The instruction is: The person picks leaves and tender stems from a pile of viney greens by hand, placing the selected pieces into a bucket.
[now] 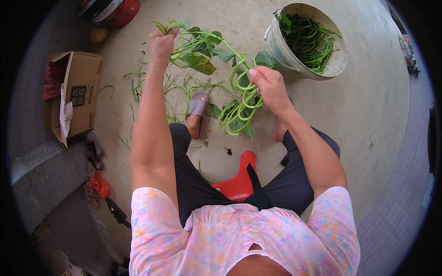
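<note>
Green leafy vines (pixel 224 43) stretch between my two hands. At the upper left, my left hand (pixel 162 45) is closed round several green stems, whose cut-looking ends stick out above the fist. My right hand (pixel 271 84) pinches a thicker stem and a looped bundle of long green stems (pixel 238 120) that hangs below it with some leaves. One leaf near the middle is partly yellow and brown. Just beyond my right hand stands a whitish bucket (pixel 288 57), tilted in view, with green stems and dark leaves (pixel 310 45) inside.
Loose stems and leaf bits lie on the concrete floor around my sandalled feet. A red plastic stool (pixel 234 184) is beneath me. At left are an open cardboard box (pixel 84 96), a stone step (pixel 51 176), shoes and a red bag (pixel 100 184). A red bucket (pixel 126 13) stands at upper left.
</note>
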`<action>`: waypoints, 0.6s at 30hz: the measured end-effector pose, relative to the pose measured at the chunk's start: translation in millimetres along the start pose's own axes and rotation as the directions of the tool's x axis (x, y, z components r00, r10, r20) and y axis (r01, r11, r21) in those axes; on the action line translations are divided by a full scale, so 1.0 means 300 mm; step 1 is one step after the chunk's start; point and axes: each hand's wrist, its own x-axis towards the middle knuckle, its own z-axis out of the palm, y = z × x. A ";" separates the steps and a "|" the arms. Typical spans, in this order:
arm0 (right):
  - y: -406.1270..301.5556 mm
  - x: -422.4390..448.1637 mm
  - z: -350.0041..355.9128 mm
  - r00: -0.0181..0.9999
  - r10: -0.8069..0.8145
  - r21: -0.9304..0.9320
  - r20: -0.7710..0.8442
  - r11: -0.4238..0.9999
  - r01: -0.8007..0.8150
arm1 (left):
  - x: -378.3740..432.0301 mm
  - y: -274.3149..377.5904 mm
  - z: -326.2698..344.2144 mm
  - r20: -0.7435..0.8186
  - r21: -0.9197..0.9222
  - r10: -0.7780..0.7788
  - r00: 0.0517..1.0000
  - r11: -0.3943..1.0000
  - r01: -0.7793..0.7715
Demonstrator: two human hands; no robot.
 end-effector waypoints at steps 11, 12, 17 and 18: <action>0.027 0.045 0.016 0.976 0.205 0.156 -0.078 0.969 -0.191 | -0.173 0.107 0.285 0.327 -0.312 -0.027 0.945 0.940 0.135; 0.029 0.048 0.013 0.975 0.207 0.147 -0.079 0.970 -0.194 | -0.182 0.116 0.295 0.393 -0.345 -0.046 0.918 0.918 0.194; 0.036 0.065 -0.003 0.973 0.175 0.146 -0.152 0.977 -0.153 | -0.192 0.100 0.301 0.535 -0.348 -0.041 0.844 0.899 0.264; 0.043 0.068 -0.005 0.972 0.168 0.112 -0.165 0.982 -0.151 | -0.197 0.114 0.293 0.538 -0.391 -0.019 0.843 0.880 0.269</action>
